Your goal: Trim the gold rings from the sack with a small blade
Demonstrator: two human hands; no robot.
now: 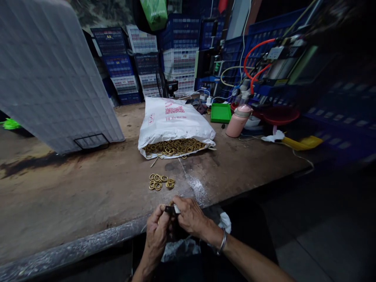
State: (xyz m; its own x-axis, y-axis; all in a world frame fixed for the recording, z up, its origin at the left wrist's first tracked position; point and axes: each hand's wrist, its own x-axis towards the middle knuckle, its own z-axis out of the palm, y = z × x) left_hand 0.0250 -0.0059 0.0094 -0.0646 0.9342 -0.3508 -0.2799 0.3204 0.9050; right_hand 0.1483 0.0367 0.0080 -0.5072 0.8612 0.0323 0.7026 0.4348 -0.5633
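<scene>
Our workbench [111, 203], on it a white sack [173, 127] bearing a red QR code [174, 110] and lettering [175, 117] illegible to us, our left hand [156, 230] and right hand [191, 216] at the near edge, loose brass-coloured rings [170, 183] beyond, a small black-and-white piece [169, 209] pinched by both.

The wearer's own upper limbs, with the bracelet [222, 241] as landmark. The bracelet, a slim silver-coloured metal band with a smooth, shiny surface, encircles the right wrist. Above and to the left of the bracelet: the right hand [192, 217], bare. Below and to the right of it: the right forearm [251, 260], likewise bare as far as the picture's lower edge. Well to the left of the bracelet: the left hand [157, 231], bare, slender at the wrist, with knuckles and finger joints distinct.
</scene>
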